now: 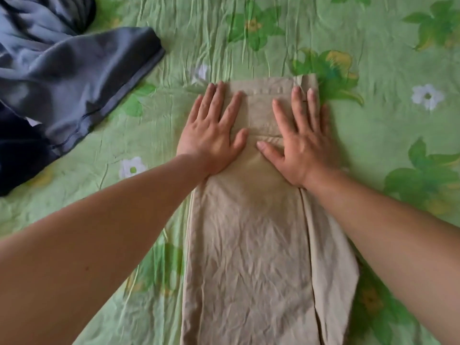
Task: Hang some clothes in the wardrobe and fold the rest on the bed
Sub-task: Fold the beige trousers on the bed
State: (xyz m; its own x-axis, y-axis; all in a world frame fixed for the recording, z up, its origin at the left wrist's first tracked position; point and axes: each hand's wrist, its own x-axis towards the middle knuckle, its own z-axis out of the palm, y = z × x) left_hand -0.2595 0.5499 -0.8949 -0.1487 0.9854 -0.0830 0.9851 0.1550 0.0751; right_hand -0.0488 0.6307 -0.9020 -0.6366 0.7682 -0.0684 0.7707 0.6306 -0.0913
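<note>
Trousers (249,232): beige, creased, folded lengthwise, lying flat on the bed (373,58), waistband at the far end. Left grip (211,135): fully open, fingers spread, palm pressing the waistband's left part, holding nothing. Right grip (301,140): likewise open and flat, pressing the right part. Bed: wrinkled green floral sheet. Grey garment (82,78): crumpled, far left, apart from the trousers. Dark garment (20,155): touching it.
</note>
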